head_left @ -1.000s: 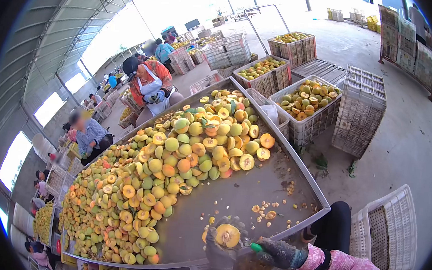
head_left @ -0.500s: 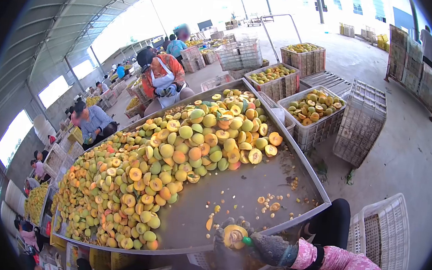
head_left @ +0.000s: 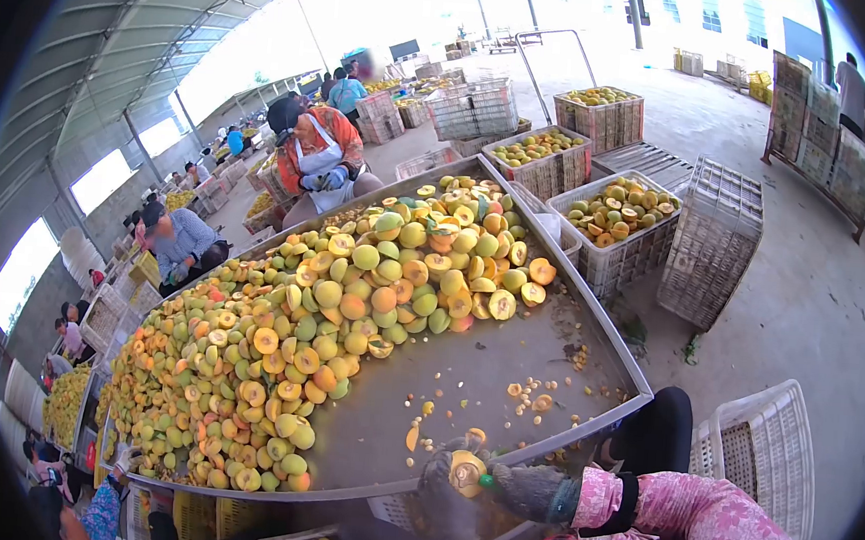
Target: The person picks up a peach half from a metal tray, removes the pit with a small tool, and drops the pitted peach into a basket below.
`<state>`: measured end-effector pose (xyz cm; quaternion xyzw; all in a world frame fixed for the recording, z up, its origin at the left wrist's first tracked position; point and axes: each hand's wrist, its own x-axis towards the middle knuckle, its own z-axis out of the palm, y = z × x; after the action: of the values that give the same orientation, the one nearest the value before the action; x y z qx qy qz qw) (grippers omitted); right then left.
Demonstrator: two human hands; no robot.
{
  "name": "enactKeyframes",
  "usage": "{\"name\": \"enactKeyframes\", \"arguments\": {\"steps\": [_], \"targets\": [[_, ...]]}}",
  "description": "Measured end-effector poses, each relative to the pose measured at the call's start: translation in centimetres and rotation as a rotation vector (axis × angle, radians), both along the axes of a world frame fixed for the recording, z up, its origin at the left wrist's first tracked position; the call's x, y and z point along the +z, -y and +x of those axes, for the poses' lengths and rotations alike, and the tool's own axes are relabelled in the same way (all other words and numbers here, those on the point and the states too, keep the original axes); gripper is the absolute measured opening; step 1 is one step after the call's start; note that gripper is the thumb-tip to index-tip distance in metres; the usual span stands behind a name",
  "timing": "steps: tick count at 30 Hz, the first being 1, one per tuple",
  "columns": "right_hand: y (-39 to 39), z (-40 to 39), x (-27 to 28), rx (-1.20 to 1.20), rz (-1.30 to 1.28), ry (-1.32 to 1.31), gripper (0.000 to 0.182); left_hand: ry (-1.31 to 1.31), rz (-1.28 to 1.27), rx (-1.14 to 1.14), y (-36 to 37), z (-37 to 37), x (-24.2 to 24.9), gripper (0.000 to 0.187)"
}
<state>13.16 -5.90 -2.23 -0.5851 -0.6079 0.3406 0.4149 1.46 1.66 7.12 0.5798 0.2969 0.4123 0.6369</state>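
Observation:
My left hand (head_left: 448, 502), in a dark grey glove, is closed around a cut apricot half (head_left: 466, 472), its pale inner face turned up. My right hand (head_left: 537, 492), gloved as well, presses a small green-ended tool (head_left: 486, 480) against the fruit's edge; the working end is hidden. Both hands are at the near rim of a metal-topped table (head_left: 381, 437). Past them, loose pits (head_left: 534, 390) and an orange apricot slice (head_left: 412, 437) lie on the metal. A large heap of whole and halved apricots (head_left: 318, 322) covers the table's left and far parts.
White crates of apricots (head_left: 620, 245) stand beyond the table's right edge, near an upright stacked crate (head_left: 712, 244). A white basket (head_left: 762, 464) is at my right. Across the table sits a person in an orange top (head_left: 332, 153). Another person's gloved hand (head_left: 125, 459) is at lower left.
The view has shifted slightly. Both hands stay together on the apricot half with the green-ended tool at its edge. Another person's hand and patterned sleeve have appeared at lower left.

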Motion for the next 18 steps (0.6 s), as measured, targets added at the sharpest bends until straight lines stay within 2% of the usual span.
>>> {"name": "enactKeyframes", "arguments": {"steps": [2, 3, 5, 6, 8, 9, 11, 12, 14, 15, 17, 18], "targets": [[0.1, -0.9, 4.2, -0.084, -0.271, -1.195, 0.033, -0.300, 0.458, 0.071, 0.0, -0.4, 0.2, 0.025], [-0.1, -0.9, 3.1, -0.084, -0.270, -1.195, 0.033, -0.300, 0.459, 0.071, 0.0, -0.3, -0.3, 0.025], [-0.7, -1.3, -1.3, 0.025, -0.144, -0.732, 0.036, -0.170, 0.316, 0.132, 0.0, -0.1, -2.1, 0.027], [-1.1, -1.6, -2.8, 0.025, -0.144, -0.731, 0.036, -0.169, 0.316, 0.132, 0.0, 0.0, -2.7, 0.027], [-1.8, -2.4, -4.9, 0.020, 0.107, -0.407, 0.038, -0.213, 0.447, 0.282, 0.1, -0.2, -3.6, 0.024], [-1.5, -2.5, -2.9, 0.022, 0.106, -0.406, 0.038, -0.213, 0.447, 0.283, 0.3, -0.2, -2.6, 0.024], [-0.7, -2.6, 3.6, -0.032, -0.014, -1.007, 0.039, -0.262, 0.330, 0.125, 1.0, 0.0, 0.3, 0.025], [-1.2, -2.1, 2.7, -0.030, -0.013, -1.005, 0.039, -0.260, 0.331, 0.127, 0.8, -0.1, 0.2, 0.025], [-2.5, -0.6, -0.2, -0.063, 0.051, 0.047, 0.042, 0.593, -0.620, -0.098, 0.1, -0.2, -0.2, 0.028], [-1.8, -0.4, 2.0, -0.060, 0.049, 0.043, 0.042, 0.591, -0.621, -0.092, 0.0, -0.4, -1.1, 0.028], [-0.3, 0.5, 6.2, -0.113, 0.093, 0.110, 0.051, 0.154, -0.011, 0.078, -0.4, -0.9, -3.2, 0.036], [-0.5, 0.1, 6.6, -0.193, 0.187, 0.189, 0.054, 0.152, -0.009, 0.079, 0.1, -1.0, -2.0, 0.036]]}}
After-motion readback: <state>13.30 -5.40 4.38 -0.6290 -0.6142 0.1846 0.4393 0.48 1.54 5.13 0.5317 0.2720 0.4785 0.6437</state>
